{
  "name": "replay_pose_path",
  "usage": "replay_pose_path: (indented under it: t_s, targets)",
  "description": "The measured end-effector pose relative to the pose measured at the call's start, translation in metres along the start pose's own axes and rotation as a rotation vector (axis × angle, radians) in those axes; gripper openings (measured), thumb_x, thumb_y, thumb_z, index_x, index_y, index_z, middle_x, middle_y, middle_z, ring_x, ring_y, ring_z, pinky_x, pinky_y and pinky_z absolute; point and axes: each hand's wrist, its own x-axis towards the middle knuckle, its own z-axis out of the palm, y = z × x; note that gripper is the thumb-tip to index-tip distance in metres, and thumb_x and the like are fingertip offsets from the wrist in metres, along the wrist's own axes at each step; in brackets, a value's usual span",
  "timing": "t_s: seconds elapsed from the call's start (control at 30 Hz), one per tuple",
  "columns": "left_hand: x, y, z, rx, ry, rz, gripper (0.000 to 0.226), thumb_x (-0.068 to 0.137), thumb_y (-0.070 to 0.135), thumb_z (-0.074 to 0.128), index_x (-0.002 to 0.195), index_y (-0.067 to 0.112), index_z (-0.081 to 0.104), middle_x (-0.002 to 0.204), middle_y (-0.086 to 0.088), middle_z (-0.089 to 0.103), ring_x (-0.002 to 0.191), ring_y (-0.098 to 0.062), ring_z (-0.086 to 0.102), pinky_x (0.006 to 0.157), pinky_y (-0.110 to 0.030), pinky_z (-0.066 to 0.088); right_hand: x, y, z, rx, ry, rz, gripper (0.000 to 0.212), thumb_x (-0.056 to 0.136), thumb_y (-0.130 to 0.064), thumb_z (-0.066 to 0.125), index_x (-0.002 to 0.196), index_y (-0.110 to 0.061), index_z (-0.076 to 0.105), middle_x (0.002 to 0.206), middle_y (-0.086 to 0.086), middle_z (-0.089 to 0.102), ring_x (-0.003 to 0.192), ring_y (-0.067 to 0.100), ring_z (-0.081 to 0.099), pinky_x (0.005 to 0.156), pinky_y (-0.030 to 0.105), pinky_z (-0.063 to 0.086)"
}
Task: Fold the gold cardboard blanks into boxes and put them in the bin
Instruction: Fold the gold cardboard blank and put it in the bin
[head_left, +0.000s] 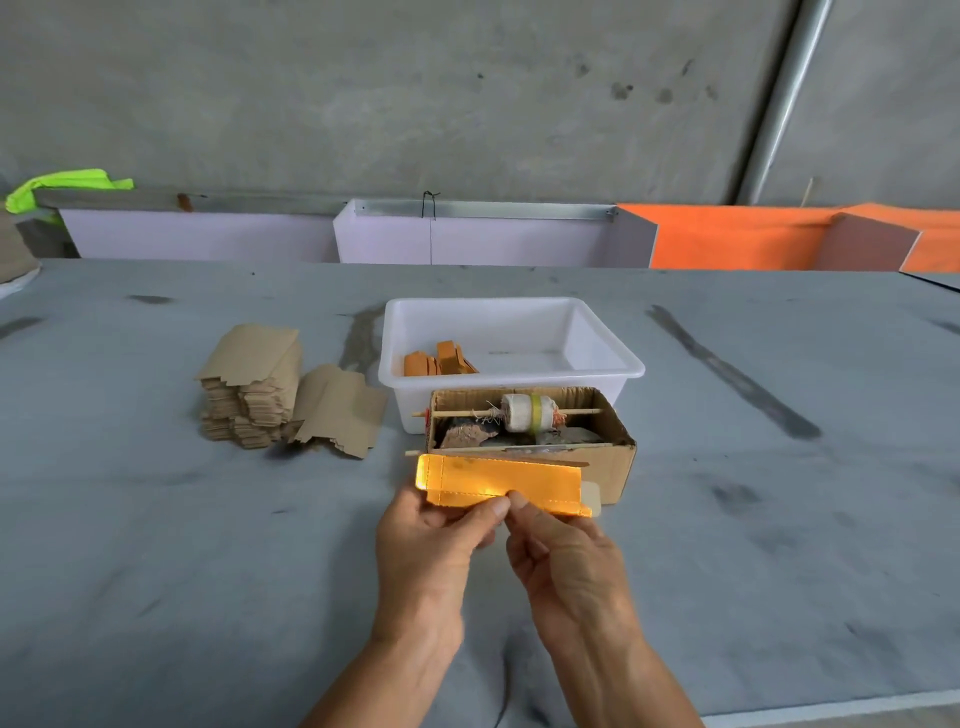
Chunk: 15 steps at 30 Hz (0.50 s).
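Observation:
I hold a flat gold cardboard blank (498, 480) in both hands above the table, its shiny side up. My left hand (431, 540) pinches its lower left edge. My right hand (561, 551) pinches the lower edge near the middle, thumb beside the left thumb. A stack of blanks (254, 389) lies brown side up at the left, with one loose blank (340, 408) leaning against it. The white plastic bin (613, 358) stands behind and holds a few folded gold boxes (439, 358) in its left part.
An open brown cardboard box (613, 457) with a tape roll on a stick (527, 413) and scraps sits right behind the blank, in front of the bin. White and orange panels (727, 236) line the table's far edge. The table's near edge shows at lower right.

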Motion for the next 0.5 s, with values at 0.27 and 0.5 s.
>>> replay_pose_path:
  t_s: [0.27, 0.5]
  targets:
    - [0.003, 0.002, -0.006, -0.061, -0.03, -0.093, 0.011, 0.076, -0.005, 0.068, 0.083, 0.003, 0.065, 0.066, -0.012, 0.07, 0.057, -0.019, 0.068, 0.054, -0.023, 0.052, 0.001, -0.011, -0.015, -0.042, -0.077, -0.035, 0.003, 0.077, -0.002, 0.064, 0.08, -0.002, 0.066, 0.073, 0.014, 0.071, 0.063, 0.018, 0.07, 0.05, 0.02, 0.053]
    - [0.007, 0.008, -0.012, -0.094, -0.148, -0.215, 0.021, 0.093, 0.019, 0.05, 0.096, 0.004, 0.065, 0.083, -0.021, 0.072, 0.071, -0.029, 0.072, 0.05, -0.025, 0.054, 0.009, -0.016, -0.023, -0.093, -0.076, -0.121, 0.012, 0.09, -0.007, 0.055, 0.082, -0.008, 0.063, 0.077, 0.01, 0.072, 0.069, 0.017, 0.071, 0.057, 0.025, 0.053]
